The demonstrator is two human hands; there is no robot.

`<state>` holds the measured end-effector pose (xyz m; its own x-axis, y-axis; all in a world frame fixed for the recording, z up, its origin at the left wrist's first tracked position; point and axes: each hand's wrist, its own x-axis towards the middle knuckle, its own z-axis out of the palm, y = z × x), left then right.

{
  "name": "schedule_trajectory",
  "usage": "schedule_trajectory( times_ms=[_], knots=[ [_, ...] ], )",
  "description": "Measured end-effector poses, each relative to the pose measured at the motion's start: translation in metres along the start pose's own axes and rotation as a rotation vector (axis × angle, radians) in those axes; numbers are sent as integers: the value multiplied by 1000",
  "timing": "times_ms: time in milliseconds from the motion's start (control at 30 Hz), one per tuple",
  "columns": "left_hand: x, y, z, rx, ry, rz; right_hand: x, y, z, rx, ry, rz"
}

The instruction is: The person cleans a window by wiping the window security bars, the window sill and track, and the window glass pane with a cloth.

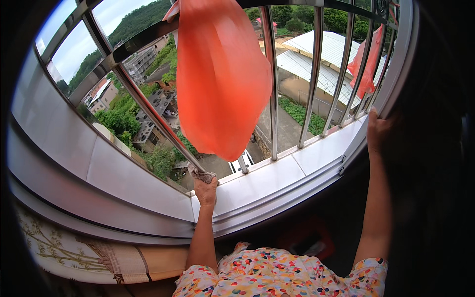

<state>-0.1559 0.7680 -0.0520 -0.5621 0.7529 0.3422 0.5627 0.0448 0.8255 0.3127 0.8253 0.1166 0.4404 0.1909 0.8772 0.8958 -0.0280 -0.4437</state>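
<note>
My left hand (206, 189) holds a crumpled greyish-brown cloth (201, 174) around the lower end of a shiny metal window bar (159, 124), close to the tiled sill (259, 182). At the right, my right hand (376, 130) grips the edge of the window frame (399, 81), its fingers curled around it. A large red plastic bag (222, 81) hangs from the grille's crossbar between my arms and covers part of the bars. Farther right, a smaller red plastic bag (365, 67) hangs at the bars.
Metal sliding tracks (278, 204) run along the sill's near side. A curtain with a printed plant pattern (74, 252) hangs at lower left. Beyond the grille, far below, lie white-roofed sheds (315, 70), trees and buildings. A red object (326, 241) shows dimly in the dark below the sill.
</note>
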Motion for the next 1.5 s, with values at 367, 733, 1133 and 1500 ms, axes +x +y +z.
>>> schedule_trajectory(
  times_ms=[367, 733, 1133, 1500],
  knots=[
    [-81, 159, 16, -763, -264, 418, 5, -5, -7, -51, 44, -6],
    [45, 393, 71, -1309, -11, 645, 3, -2, -3, 19, 44, -41],
    [29, 284, 135, -532, 169, 597, 3, -3, -5, 87, 35, -34],
    [-53, 80, 191, 238, -385, 122, 1, -5, -1, -24, 79, -46]
  ],
)
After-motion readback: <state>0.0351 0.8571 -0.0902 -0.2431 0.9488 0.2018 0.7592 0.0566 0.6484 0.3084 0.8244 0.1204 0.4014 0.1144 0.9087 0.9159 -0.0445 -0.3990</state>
